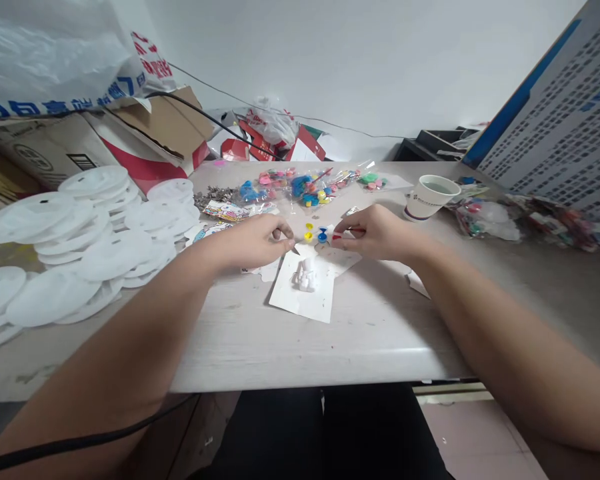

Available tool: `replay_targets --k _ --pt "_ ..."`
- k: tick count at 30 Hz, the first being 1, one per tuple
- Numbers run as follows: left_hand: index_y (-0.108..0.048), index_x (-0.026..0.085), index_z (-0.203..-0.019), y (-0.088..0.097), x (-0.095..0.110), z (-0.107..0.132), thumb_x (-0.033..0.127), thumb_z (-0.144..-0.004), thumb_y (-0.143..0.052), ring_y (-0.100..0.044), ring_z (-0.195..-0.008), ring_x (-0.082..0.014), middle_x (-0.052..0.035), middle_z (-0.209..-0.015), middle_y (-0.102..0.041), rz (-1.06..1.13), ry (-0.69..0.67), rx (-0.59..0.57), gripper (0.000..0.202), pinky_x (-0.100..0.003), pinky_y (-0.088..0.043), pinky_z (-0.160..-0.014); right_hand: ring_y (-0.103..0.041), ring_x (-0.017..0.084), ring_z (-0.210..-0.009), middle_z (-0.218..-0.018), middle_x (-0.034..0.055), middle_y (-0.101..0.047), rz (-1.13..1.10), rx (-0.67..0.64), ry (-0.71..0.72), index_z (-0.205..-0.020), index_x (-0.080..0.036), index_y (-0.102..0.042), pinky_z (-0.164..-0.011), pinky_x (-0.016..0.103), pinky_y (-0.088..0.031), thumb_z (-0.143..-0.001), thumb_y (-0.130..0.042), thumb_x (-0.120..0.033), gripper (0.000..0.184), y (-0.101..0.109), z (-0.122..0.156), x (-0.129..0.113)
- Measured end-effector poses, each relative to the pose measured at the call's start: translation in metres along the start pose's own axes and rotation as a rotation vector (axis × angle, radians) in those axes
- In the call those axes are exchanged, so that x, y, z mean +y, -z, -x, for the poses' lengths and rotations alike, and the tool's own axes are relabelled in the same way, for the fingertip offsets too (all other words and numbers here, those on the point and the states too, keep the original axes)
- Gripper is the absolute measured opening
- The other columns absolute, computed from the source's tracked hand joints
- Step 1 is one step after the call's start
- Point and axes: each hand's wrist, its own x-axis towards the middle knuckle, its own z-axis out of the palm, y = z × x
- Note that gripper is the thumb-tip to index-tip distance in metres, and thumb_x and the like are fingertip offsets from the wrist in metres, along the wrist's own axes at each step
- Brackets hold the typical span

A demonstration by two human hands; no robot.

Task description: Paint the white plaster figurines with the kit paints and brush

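My left hand (260, 241) is closed in a pinch on a thin thing with a dark pointed end (296, 251); its kind is hard to make out. My right hand (377, 233) pinches the right end of a small strip of paint pots, near the red pot (336, 237). The yellow pot (308, 235) and the blue pot (323, 235) of the strip lie between my hands. Just below, a small white figurine (307, 275) rests on a white card (300, 308), with neither hand touching it.
Stacks of white plastic discs (115, 253) crowd the left side. Bags of coloured pieces (310, 190) line the back. A paper cup of liquid (430, 198) stands beyond my right forearm, near more plastic bags (487, 217). A black cable (90, 440) crosses my left arm.
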Motion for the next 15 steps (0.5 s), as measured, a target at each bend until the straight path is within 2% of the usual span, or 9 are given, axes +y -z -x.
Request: replay_targets --k 2,6,9,11,15 --pt "-0.065 0.027 -0.114 0.004 0.004 0.009 0.059 -0.083 -0.053 -0.061 -0.079 -0.0222 -0.0062 -0.098 -0.066 -0.134 -0.009 0.041 0.045 -0.033 -0.042 -0.067 -0.040 0.010 -0.055 -0.062 0.0006 -0.060 0.032 -0.033 0.005 -0.095 -0.017 -0.077 -0.055 0.028 -0.030 -0.081 -0.068 -0.051 0.038 -0.007 -0.005 0.004" --pt "-0.062 0.027 -0.120 -0.004 0.013 0.018 0.065 -0.080 -0.051 -0.061 -0.103 -0.0274 -0.0072 -0.118 -0.065 -0.242 -0.033 -0.047 0.056 -0.036 -0.045 -0.083 -0.050 0.014 -0.062 -0.076 0.0050 -0.068 0.051 -0.064 0.003 -0.105 -0.019 -0.077 -0.058 0.029 -0.035 -0.079 -0.068 -0.059 0.048 -0.013 -0.009 0.009" --pt "-0.058 0.026 -0.123 -0.013 0.015 0.019 0.068 -0.077 -0.052 -0.059 -0.110 -0.0303 -0.0092 -0.128 -0.062 -0.264 -0.009 -0.071 0.063 -0.037 -0.045 -0.086 -0.055 0.016 -0.067 -0.083 0.0077 -0.070 -0.005 -0.050 -0.028 -0.117 -0.016 -0.072 -0.059 0.029 -0.039 -0.076 -0.071 -0.057 0.059 -0.007 -0.005 0.007" --pt "-0.056 0.025 -0.124 -0.016 0.014 0.018 0.070 -0.076 -0.053 -0.059 -0.111 -0.0318 -0.0108 -0.130 -0.061 -0.247 -0.010 -0.083 0.066 -0.037 -0.045 -0.084 -0.052 0.015 -0.062 -0.076 0.0062 -0.067 -0.073 -0.032 -0.042 -0.121 -0.014 -0.069 -0.056 0.029 -0.038 -0.078 -0.070 -0.053 0.059 0.000 0.000 0.004" --pt "-0.056 0.025 -0.125 -0.016 0.013 0.017 0.068 -0.082 -0.049 -0.058 -0.111 -0.0316 -0.0115 -0.130 -0.059 -0.202 -0.060 -0.096 0.061 -0.037 -0.043 -0.082 -0.040 0.012 -0.048 -0.054 -0.0014 -0.051 -0.276 -0.002 -0.071 -0.118 -0.016 -0.067 -0.047 0.028 -0.029 -0.087 -0.064 -0.046 0.043 0.013 0.010 0.001"
